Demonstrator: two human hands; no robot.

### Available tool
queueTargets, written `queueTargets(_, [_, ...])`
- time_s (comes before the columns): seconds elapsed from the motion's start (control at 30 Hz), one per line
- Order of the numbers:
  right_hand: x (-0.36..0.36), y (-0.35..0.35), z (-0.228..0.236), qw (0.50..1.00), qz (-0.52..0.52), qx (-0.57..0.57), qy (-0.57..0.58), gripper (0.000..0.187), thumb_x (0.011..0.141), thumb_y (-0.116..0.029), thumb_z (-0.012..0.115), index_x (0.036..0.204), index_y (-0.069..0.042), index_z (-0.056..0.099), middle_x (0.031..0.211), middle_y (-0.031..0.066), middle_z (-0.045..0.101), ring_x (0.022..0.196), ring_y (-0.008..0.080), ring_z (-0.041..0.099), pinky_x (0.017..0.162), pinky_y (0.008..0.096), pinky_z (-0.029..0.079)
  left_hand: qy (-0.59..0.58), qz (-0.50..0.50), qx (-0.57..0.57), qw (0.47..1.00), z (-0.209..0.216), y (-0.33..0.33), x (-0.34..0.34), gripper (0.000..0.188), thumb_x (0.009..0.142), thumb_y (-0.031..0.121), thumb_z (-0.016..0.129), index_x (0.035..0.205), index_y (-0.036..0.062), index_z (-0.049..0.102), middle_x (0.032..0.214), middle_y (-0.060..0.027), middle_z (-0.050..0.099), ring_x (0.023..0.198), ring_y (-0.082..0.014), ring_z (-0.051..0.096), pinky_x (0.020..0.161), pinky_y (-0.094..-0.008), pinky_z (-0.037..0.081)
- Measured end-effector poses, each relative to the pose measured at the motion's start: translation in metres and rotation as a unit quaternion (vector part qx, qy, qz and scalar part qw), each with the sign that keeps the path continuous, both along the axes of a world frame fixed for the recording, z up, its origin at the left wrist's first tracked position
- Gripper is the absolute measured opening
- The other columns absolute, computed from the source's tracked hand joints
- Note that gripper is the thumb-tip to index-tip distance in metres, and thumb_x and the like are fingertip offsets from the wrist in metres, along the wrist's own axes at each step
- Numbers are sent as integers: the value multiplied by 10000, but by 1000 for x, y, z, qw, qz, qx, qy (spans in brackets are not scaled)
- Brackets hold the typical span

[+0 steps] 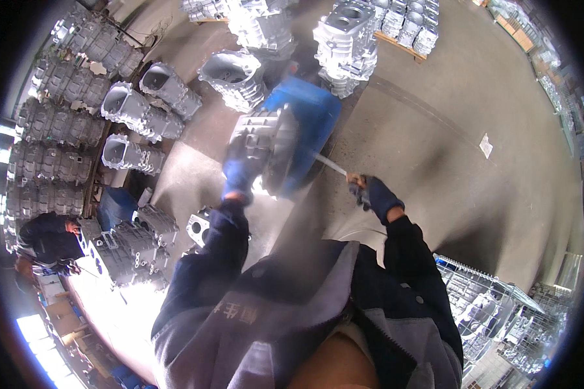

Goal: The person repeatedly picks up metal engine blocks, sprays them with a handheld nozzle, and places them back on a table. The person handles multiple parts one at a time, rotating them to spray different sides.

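Note:
A silvery gearbox housing stands at the centre, blurred by motion, its wide flange facing right. My left hand, in a blue glove, grips its near left side; the fingers are smeared and partly lost against the metal. To the right, my right hand wears a dark glove and is closed round the brownish handle of a long, thin metal tool. The tool's pale shaft points left toward the flange, and blur hides whether its tip touches. Behind the housing is a blue plastic container.
More housings stand beyond and at the left, beside stacked rows of castings. A tall casting rises behind the container. A wire cage with metal parts is at the lower right. Another person works at the far left.

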State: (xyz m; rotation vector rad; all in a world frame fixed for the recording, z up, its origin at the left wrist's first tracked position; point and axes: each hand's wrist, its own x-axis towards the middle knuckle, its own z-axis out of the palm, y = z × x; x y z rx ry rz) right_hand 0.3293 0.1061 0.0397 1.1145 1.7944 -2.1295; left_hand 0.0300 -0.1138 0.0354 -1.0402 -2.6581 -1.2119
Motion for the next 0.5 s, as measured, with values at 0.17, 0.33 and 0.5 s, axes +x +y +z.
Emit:
queueTargets(0.17, [18,-16,11,981,188,27,51,126,935,-140,630,1052,-118,673,775,-20,612,606,84,551,506,263,463,176,40,-242,953,-8,-11,49,824,753,403,791,1432,67,465,1425,-215,504,1347,-385,462,1118,-451,392])
queueTargets(0.33, [-44,-17,17,942,55,332,1,389,914,-433,674,905,-44,688,685,96,627,626,177,621,607,341,510,-27,-12,-124,992,-21,-35,-8,586,808,223,769,1308,18,543,1231,-212,630,1154,-316,617,980,-403,500])
queueTargets(0.5, [-22,-40,51,943,203,262,-34,421,892,-495,691,958,-81,726,682,94,646,606,188,617,617,372,501,-76,-33,-80,993,-15,-50,-20,597,810,180,767,1328,14,522,1210,-189,637,1135,-268,625,944,-365,513])
